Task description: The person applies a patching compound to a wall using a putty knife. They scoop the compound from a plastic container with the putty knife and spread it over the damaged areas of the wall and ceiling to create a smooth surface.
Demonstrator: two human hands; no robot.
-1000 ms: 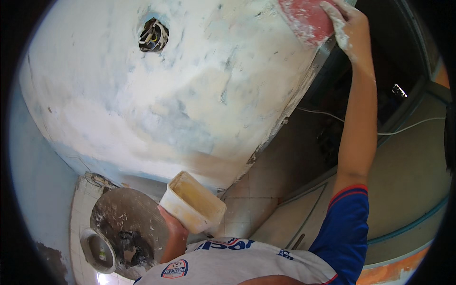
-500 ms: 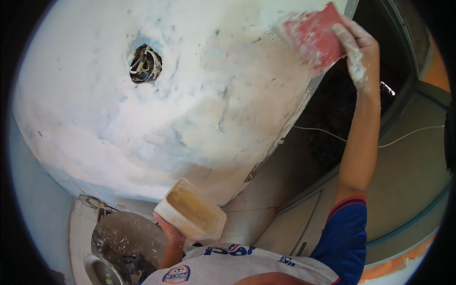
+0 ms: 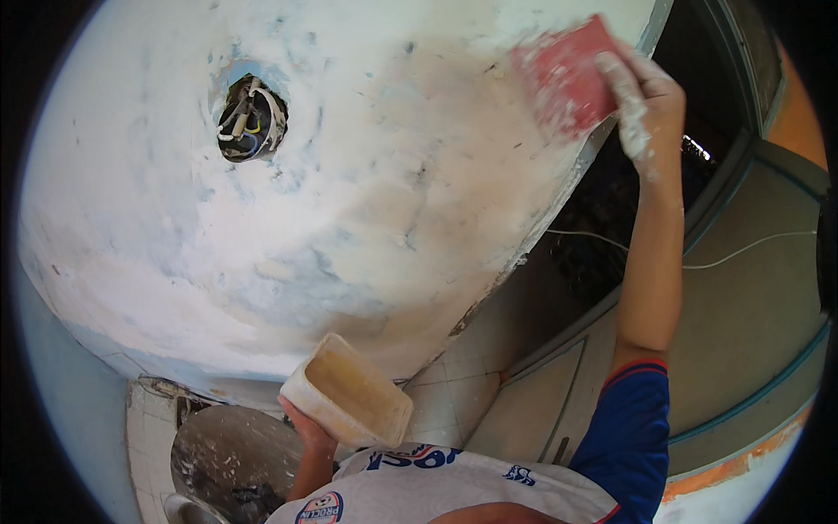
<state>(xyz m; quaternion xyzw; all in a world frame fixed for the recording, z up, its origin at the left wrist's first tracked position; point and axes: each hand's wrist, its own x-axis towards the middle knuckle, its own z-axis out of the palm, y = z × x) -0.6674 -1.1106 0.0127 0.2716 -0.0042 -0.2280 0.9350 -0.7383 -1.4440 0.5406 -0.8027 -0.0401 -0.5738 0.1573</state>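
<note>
My right hand (image 3: 644, 98) is raised at the upper right, closed around a red, flat putty spreader (image 3: 566, 77) smeared with white paste. The spreader lies against the patchy white wall (image 3: 349, 175), close to its right edge. White paste also coats my thumb. Low in the middle, my left hand (image 3: 310, 425) grips a rectangular cream-coloured plastic tub (image 3: 356, 393) from its left side. The tub is tilted, and a yellowish film covers its inside. Most of the left fingers are hidden beneath it.
A round hole (image 3: 251, 118) with loose wires opens in the wall at upper left. Right of the wall edge is a dark doorway, with a thin white cable (image 3: 742, 251) and a brownish door panel (image 3: 751, 323). A paste-spattered dark round surface (image 3: 231, 450) and a metal bowl (image 3: 185, 509) stand at lower left.
My right hand and the spreader have shifted slightly left and down along the wall. The tub stays almost where it was in my left hand, and the view has moved a little.
</note>
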